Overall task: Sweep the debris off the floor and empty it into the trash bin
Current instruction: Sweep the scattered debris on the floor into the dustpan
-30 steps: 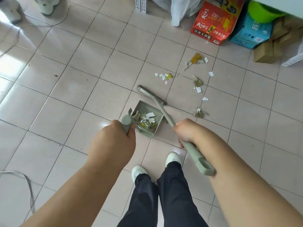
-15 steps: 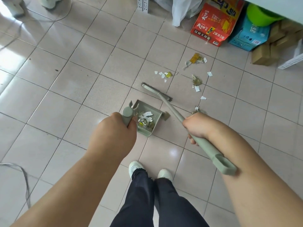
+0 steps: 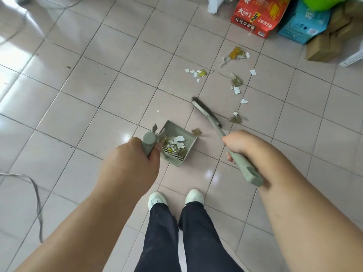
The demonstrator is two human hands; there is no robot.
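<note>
The left hand [image 3: 135, 161] is closed around the upright handle of the sage-green dustpan [image 3: 177, 143], which sits on the tiled floor [image 3: 98, 85] just ahead of the person's white shoes [image 3: 157, 199]. The pan's open mouth faces away from the person and to the right, and a heap of torn paper and yellowish scraps lies inside it, against the comb teeth at its near edge.

The right hand [image 3: 240, 144] grips the broom [image 3: 218, 132] partway down its handle. The broom's long axis runs diagonally — the looped handle end lies low and right beside the forearm, while the shaft slopes up and left to the brush head, which rests on the floor beyond the pan's mouth and just right of it. The head itself stretches from upper left to lower right.

Loose debris [image 3: 235, 83] is scattered past the brush head — white paper bits, crumpled yellow wrappers — and one brownish scrap [image 3: 196, 132] lies just beside the pan's right corner. A red carton [image 3: 257, 15] and a blue box [image 3: 302, 22] stand further back, and a grey cable [image 3: 37, 201] trails along the floor at left.
</note>
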